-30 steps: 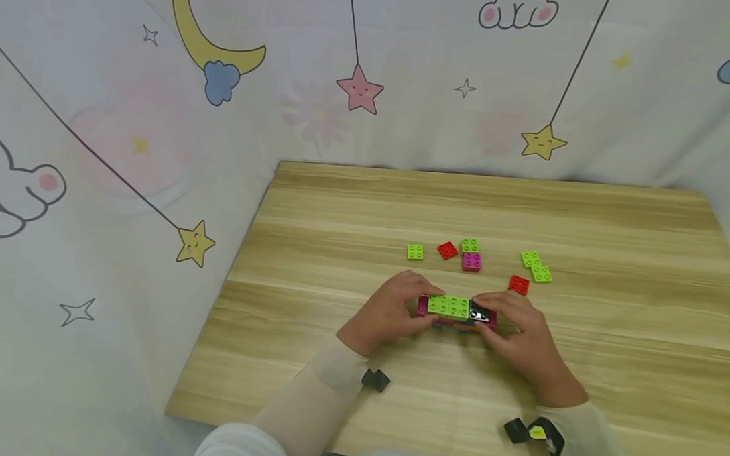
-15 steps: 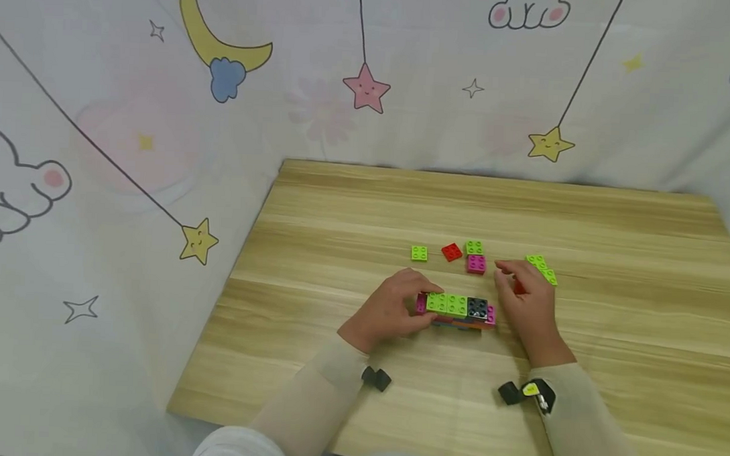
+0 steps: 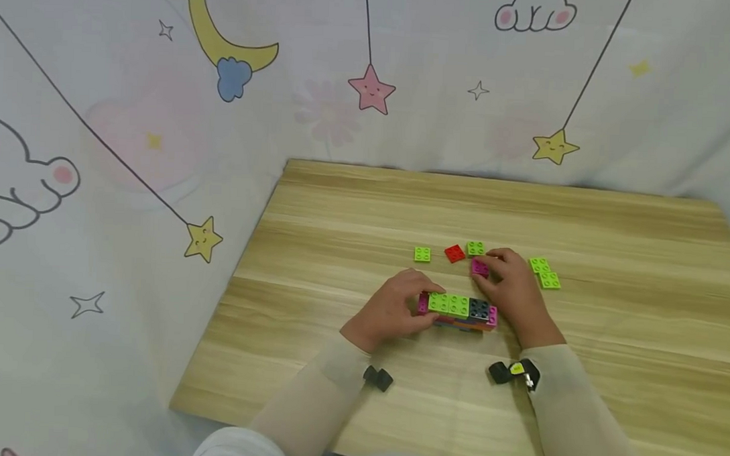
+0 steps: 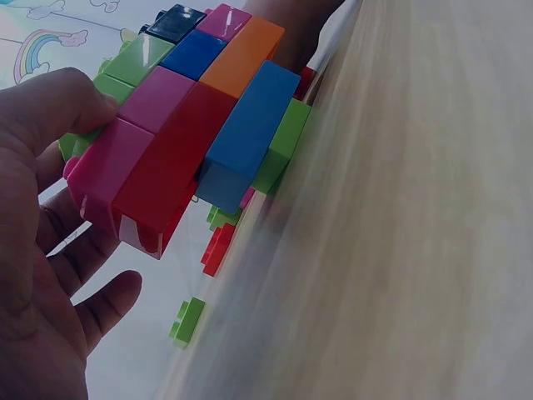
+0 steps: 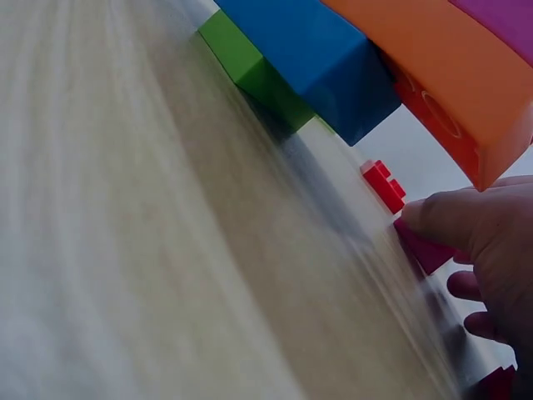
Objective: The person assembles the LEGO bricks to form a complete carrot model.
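A stacked brick wall (image 3: 458,318) stands on the table, with lime bricks (image 3: 449,304) and a black brick (image 3: 479,308) on top; blue, orange, red and magenta layers show in the left wrist view. My left hand (image 3: 389,309) grips its left end between thumb and fingers. Behind the wall's right part, my right hand (image 3: 515,293) pinches a loose magenta brick (image 3: 480,267). In the right wrist view the thumb lies against that magenta brick (image 5: 423,247), low at the table.
Loose bricks lie behind the wall: a lime one (image 3: 422,255), a red one (image 3: 454,253), another lime one (image 3: 475,248) and a lime pair (image 3: 544,273) at the right. Another red brick (image 5: 498,384) shows beside the right hand. A patterned cloth (image 3: 429,123) hangs behind the table.
My right hand has let go of the wall's right end, moved over the right-hand red brick, then left to the magenta brick. The left hand keeps its grip on the wall.
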Action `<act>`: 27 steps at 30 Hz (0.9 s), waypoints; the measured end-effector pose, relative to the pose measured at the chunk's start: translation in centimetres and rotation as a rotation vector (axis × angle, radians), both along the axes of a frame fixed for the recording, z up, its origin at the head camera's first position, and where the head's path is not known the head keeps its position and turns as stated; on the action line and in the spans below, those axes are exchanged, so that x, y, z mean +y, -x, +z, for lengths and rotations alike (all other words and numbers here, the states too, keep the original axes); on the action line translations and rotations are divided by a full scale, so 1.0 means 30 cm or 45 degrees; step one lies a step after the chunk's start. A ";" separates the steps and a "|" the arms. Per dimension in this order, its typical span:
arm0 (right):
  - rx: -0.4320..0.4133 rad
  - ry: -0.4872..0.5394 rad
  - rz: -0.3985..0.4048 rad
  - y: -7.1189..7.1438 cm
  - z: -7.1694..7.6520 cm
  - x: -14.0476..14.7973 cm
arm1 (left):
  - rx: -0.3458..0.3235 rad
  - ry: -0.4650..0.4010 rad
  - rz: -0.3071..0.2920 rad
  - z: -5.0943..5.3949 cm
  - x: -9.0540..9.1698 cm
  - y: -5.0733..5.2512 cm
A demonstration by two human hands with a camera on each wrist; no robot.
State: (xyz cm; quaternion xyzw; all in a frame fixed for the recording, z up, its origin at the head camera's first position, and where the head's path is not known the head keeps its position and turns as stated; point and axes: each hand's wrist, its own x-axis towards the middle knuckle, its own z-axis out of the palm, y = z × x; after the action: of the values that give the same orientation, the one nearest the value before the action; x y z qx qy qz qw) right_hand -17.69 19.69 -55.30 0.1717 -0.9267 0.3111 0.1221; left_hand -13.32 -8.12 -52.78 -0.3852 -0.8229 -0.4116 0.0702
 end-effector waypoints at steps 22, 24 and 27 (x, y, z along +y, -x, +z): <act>-0.092 0.360 -0.043 -0.102 0.067 0.037 | -0.006 -0.009 -0.012 -0.009 -0.006 0.003; -0.029 0.511 0.052 -0.131 0.087 0.046 | -0.005 -0.013 -0.012 -0.010 -0.006 0.003; 0.058 0.736 0.286 -0.176 0.114 0.044 | -0.003 -0.017 -0.013 -0.011 -0.005 0.004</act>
State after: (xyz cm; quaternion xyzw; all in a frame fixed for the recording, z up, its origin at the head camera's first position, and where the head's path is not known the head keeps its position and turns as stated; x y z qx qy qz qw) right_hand -12.40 21.00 -51.87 0.2379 -0.7721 0.5695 0.1514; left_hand -13.44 -8.27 -53.09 -0.3884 -0.8183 -0.4180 0.0698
